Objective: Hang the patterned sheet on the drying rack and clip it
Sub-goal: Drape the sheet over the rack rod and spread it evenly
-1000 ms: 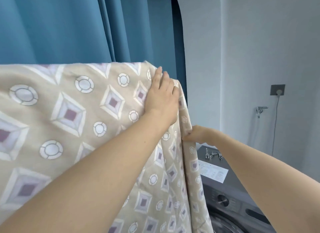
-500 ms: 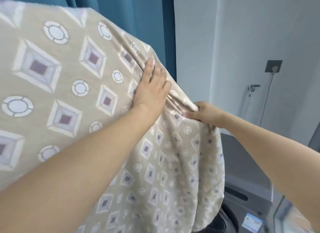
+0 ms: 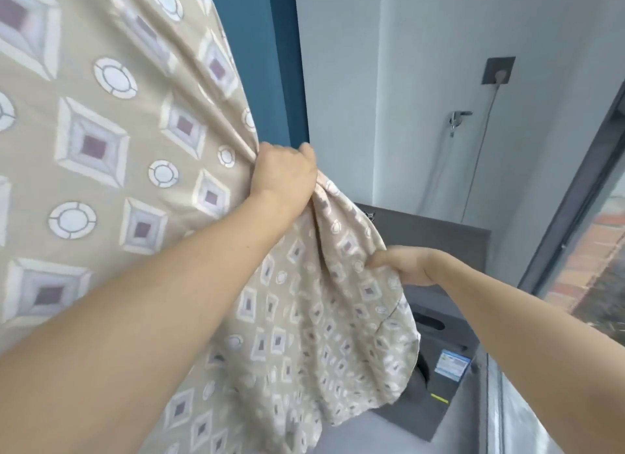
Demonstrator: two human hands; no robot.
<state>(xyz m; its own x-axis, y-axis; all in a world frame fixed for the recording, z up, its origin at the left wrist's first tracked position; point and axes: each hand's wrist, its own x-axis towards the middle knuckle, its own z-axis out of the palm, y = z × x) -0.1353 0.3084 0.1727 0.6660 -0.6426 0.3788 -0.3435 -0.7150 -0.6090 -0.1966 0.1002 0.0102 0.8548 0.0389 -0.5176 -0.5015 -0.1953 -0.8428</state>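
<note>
Your patterned sheet [image 3: 111,169] fills the whole left half of the view, a beige cloth printed with pale diamonds and ringed circles, stretched high to the left and falling in gathered folds toward the lower middle. The rack it should hang on is not visible; the cloth hides whatever carries it.

Behind it hangs a blue curtain [image 3: 270,64], and to the right stands a pale wall [image 3: 389,81].

Below the wall sits a dark grey washing machine [image 3: 439,237], partly covered by the drooping cloth.

Your left hand [image 3: 285,173] is at the centre, fingers curled into a fist around a bunched fold of the sheet, so that creases fan out from it.

Your right hand [image 3: 402,264] is lower and to the right, well apart from the left, pinching the cloth's hanging edge between thumb and fingers; the fingertips are hidden behind the fabric.

On the wall are a dark socket [image 3: 500,70] with a plugged-in cable running down, and a small metal tap [image 3: 457,119] just left of that cable.
</note>
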